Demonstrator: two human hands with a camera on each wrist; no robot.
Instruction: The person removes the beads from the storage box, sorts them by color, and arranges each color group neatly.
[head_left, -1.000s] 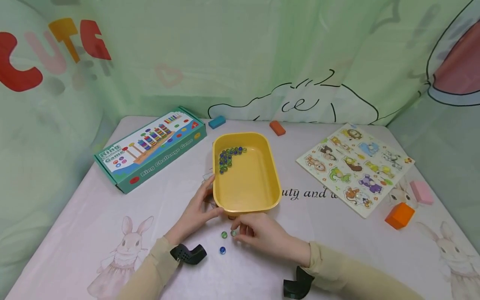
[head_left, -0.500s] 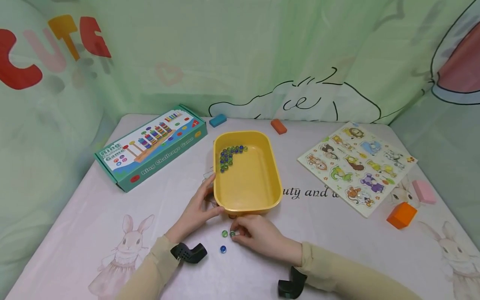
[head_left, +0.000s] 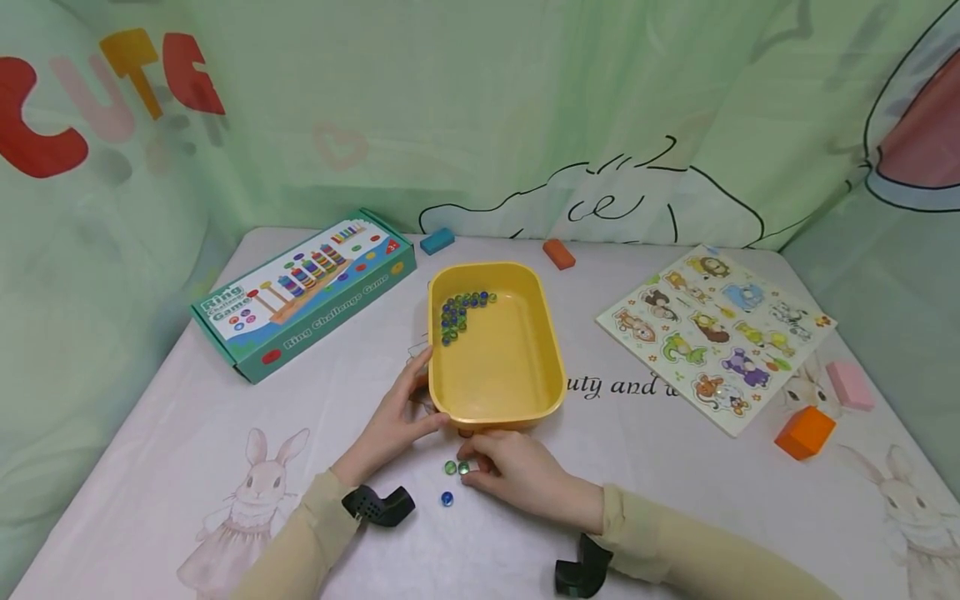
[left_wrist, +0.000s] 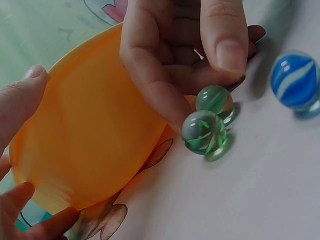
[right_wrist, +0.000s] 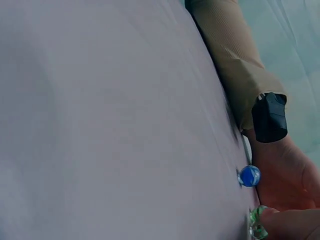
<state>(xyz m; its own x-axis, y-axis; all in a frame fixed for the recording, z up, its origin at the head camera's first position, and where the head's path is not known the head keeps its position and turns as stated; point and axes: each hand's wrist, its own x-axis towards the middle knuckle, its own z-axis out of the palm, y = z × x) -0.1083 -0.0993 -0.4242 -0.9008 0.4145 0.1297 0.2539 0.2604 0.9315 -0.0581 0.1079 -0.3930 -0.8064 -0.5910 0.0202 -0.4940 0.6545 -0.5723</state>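
Observation:
A yellow plastic tray (head_left: 498,367) stands at the middle of the table, with several blue and green marbles (head_left: 450,321) gathered along its far left side. My left hand (head_left: 390,421) holds the tray's near left corner, thumb on the near side and fingers along the left wall. Just in front of the tray, my right hand (head_left: 517,467) pinches a green marble (left_wrist: 214,97) between thumb and curled index finger, low at the tabletop. Against it sits a second green marble (left_wrist: 200,132). A blue marble with a white swirl (left_wrist: 295,80) lies closer to me.
A green Ring Challenge Game box (head_left: 303,292) lies at the back left. An animal puzzle board (head_left: 716,337) is on the right, beside an orange block (head_left: 805,433) and a pink block (head_left: 850,385). Blue (head_left: 437,241) and red-orange (head_left: 558,253) blocks sit behind the tray.
My right hand has shifted slightly left, bringing its green marble up beside the other one. The left hand and tray stay in place.

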